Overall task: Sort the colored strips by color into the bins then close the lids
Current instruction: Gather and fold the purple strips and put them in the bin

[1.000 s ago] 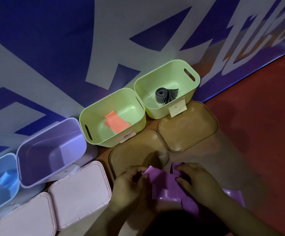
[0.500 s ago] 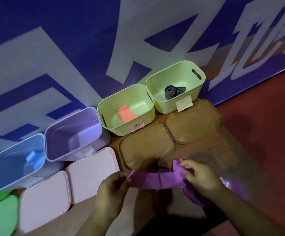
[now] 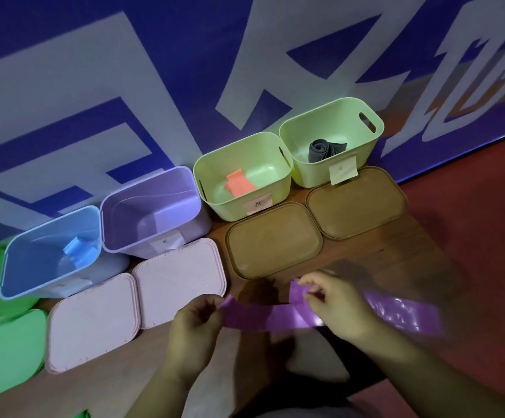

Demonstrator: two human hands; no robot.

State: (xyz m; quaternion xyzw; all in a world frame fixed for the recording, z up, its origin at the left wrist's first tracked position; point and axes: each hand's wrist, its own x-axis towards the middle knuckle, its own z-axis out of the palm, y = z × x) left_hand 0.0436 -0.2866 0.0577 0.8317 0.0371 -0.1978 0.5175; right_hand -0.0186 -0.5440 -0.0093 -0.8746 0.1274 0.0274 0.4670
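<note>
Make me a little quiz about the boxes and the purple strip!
1. True or false: the left hand and the right hand both pinch the purple strip.
2. Which strip lies in the light green bin beside the purple bin? A grey, B orange, C blue.
3. How many lids are closed on the blue bin and the purple bin?
Key: 1 true; 2 B, the orange strip; 3 zero.
</note>
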